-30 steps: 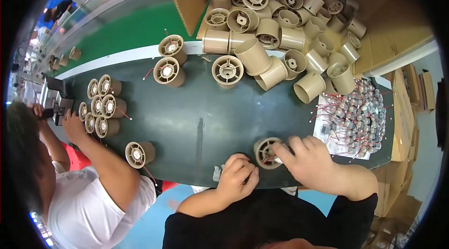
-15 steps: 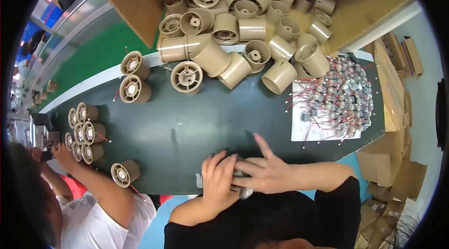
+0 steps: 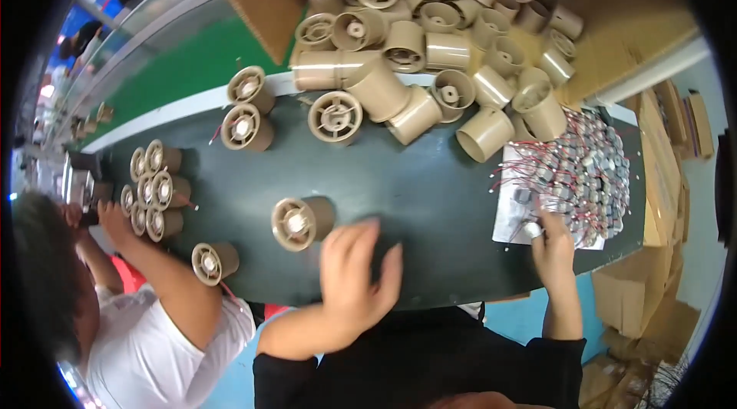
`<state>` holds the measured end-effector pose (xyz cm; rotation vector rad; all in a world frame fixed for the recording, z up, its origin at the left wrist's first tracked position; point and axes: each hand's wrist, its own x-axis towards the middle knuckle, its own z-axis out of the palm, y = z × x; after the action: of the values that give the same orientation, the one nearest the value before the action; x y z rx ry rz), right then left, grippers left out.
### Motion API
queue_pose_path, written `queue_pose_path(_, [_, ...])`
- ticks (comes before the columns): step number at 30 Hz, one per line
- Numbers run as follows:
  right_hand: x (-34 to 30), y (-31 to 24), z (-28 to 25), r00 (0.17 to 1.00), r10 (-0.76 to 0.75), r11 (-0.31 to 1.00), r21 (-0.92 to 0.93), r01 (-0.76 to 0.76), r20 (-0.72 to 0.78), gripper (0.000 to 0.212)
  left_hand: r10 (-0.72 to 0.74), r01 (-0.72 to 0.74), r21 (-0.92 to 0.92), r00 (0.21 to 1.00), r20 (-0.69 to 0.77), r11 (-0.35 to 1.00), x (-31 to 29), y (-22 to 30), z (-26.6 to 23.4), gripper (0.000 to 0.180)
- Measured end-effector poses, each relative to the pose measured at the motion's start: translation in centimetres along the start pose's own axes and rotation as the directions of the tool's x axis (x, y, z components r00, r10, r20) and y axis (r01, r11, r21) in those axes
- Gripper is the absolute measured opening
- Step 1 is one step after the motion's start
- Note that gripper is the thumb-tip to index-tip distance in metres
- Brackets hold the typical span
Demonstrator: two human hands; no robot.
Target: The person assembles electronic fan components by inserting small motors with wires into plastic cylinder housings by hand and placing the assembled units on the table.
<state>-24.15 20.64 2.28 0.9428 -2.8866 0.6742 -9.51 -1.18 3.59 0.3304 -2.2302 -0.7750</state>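
My left hand (image 3: 353,274), slightly blurred, hovers over the table's near edge with thumb and fingers apart, holding nothing. Just beyond its fingertips a beige cylindrical housing (image 3: 318,218) lies on its side, its spoked end facing left with a pale round part in the centre. At the right, my right hand (image 3: 554,251) reaches to the near edge of a white sheet (image 3: 507,217) covered with small silver motors (image 3: 587,167) with red wires. Between its thumb and forefinger is one small silver motor (image 3: 531,229).
A cardboard box (image 3: 629,33) spills beige housings (image 3: 380,90) onto the dark table (image 3: 430,202). More housings with pale centres (image 3: 157,190) lie at the left. A co-worker in a white shirt (image 3: 146,355) sits there, arms on the table. Cardboard (image 3: 626,286) is stacked at far right.
My hands were together at the near edge and have parted. The right went to the motors; the left is open beside a housing that now lies mid-table. The whole view has shifted.
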Motion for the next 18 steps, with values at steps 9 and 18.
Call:
queue_pose_path(9, [3.6,-1.5,2.2,0.967,-0.069,0.795,0.572,0.200,-0.244,0.009,-0.039,-0.049,0.451,0.982,0.184,0.891,7.4,-2.3,8.5,0.060])
queue_pose_path(18, [3.4,-3.0,-2.1,0.787,-0.364,0.284,0.745,0.603,-0.498,0.019,-0.005,-0.098,0.363,0.962,0.272,0.927,3.4,-1.7,5.6,0.039])
